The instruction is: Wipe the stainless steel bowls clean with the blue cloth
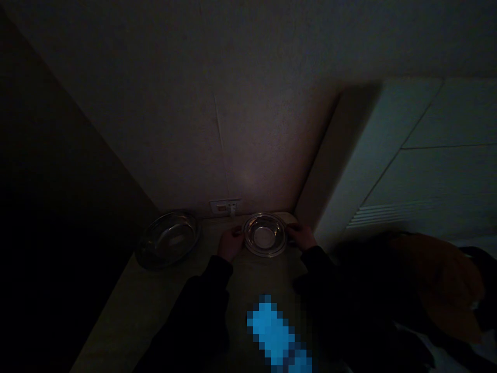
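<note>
sitting mouth-up, round with no long axis, the small steel bowl (265,234) rests just below-right of the wall outlet (225,207). left hand (230,243) and right hand (301,235) close their fingers on its opposite rims. a larger bowl (169,238) lies below-left of the outlet. darkness blurs the fingertips.

Small bowl (265,234), large bowl (168,238): shiny metal (smooth); wall (217,114) matt, textured.

Steel bowl (167,239) at left, wall socket (225,206) behind, white panelled door (427,171) right
</note>
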Tool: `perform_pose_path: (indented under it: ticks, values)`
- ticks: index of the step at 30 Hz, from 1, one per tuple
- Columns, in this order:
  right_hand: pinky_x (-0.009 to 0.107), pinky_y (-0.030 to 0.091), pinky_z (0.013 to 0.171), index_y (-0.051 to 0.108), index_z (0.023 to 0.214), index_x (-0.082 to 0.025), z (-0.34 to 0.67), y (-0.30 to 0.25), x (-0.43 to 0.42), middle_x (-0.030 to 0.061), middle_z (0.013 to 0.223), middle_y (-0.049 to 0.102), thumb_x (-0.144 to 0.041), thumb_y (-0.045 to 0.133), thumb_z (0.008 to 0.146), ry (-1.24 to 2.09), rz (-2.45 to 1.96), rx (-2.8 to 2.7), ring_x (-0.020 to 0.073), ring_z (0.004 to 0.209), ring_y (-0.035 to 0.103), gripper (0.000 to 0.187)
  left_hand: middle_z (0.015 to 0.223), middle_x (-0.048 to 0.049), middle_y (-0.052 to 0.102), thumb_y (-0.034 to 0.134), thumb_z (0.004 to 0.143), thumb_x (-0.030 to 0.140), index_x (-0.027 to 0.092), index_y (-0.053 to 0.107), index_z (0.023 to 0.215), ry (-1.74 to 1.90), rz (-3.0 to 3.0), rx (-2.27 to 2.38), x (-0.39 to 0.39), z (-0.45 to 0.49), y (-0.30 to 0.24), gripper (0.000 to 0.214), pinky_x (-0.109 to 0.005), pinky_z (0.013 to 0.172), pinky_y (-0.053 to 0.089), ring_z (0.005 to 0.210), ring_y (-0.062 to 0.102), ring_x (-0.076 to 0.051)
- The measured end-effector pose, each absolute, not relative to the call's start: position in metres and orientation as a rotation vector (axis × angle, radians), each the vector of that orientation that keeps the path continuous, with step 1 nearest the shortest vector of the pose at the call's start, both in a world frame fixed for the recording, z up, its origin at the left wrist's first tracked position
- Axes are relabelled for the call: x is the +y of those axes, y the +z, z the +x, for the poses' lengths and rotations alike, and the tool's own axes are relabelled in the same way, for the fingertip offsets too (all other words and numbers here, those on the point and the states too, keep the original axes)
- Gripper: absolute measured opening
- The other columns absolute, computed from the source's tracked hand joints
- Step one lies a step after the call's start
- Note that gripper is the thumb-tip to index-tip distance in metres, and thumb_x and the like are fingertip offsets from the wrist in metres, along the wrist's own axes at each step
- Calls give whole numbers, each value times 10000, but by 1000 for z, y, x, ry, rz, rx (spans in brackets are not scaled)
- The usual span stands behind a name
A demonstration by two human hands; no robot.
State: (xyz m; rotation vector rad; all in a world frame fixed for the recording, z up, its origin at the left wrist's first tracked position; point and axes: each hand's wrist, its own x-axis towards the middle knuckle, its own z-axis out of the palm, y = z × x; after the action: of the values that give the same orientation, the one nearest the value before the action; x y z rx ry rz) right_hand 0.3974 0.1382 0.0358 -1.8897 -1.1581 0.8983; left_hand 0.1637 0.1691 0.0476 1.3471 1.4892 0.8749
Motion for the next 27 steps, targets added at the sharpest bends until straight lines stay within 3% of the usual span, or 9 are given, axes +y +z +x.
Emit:
perform_pose_path:
  ticks: [4,12,20,27]
  values:
    - [403,520,812,549,1169,-167,403,29,150,77,1172,574,-331,553,909,931,-1876,-1132,199,972,598,307,813,-92,740,626,750,238,117,698,1020,867,1341,1470,176,171,47,304,-279,623,536,691,684,-185]
    - [408,517,819,544,1179,-171,409,19,160,78,1191,564,-332,552,910,898,-1856,-1115,205,985,593,314,871,-95,740,569,770,151,110,679,1063,839,1326,1481,183,175,43,316,-265,625,532,719,685,-180]
    - [306,545,752,720,929,-155,410,16,166,40,849,724,-266,594,792,833,-1853,-1073,208,881,670,217,859,-87,737,561,793,179,117,656,1100,840,1294,1472,185,178,38,327,-247,590,529,679,680,-162]
    - [304,549,756,742,886,-145,409,18,169,54,829,741,-286,617,739,810,-1824,-1052,214,862,687,239,870,-79,739,622,770,210,147,688,1039,866,1302,1480,187,178,40,285,-277,680,542,750,687,-182]
